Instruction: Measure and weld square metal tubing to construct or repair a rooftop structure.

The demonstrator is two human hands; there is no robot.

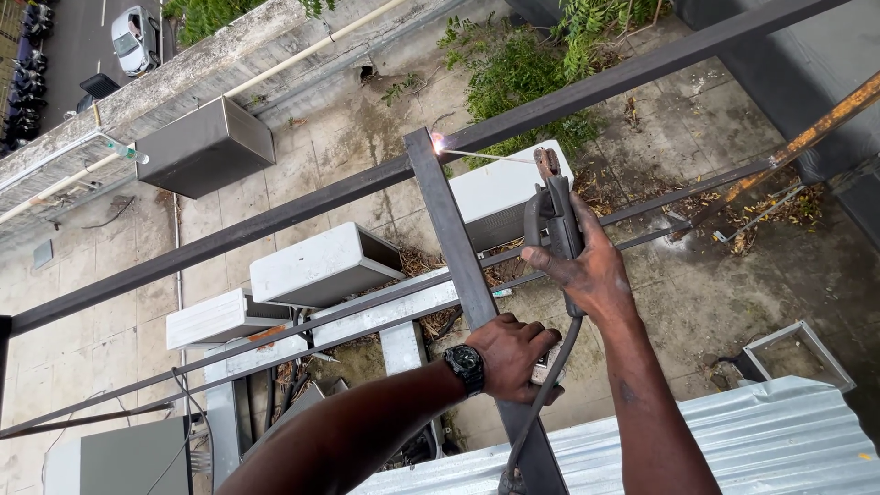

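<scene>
— Far below me is a gray yard with white boxy air units (325, 266), dry leaves and green bushes (522, 69). What are your hands on?

— My right hand (587, 266) is shut tight around a dark welding holder (555, 215). A thin rod (490, 156) sticks out of its top and points left. The rod tip touches the spot where the upright steel bar (449, 238) meets the long slanted rail (275, 215). I see a small bright spark (438, 141) right there.

— And the other hand?

— My left hand (509, 353) is curled around the same upright bar, lower down, near me. It has a black watch (466, 367) on the wrist. A thick gray cable (541, 403) hangs from the holder and runs down past that hand.

— Anything close to you?

— A wavy metal roof (761, 440) sits under my right arm, and a car (133, 41) is parked on the road up in the left corner
</scene>
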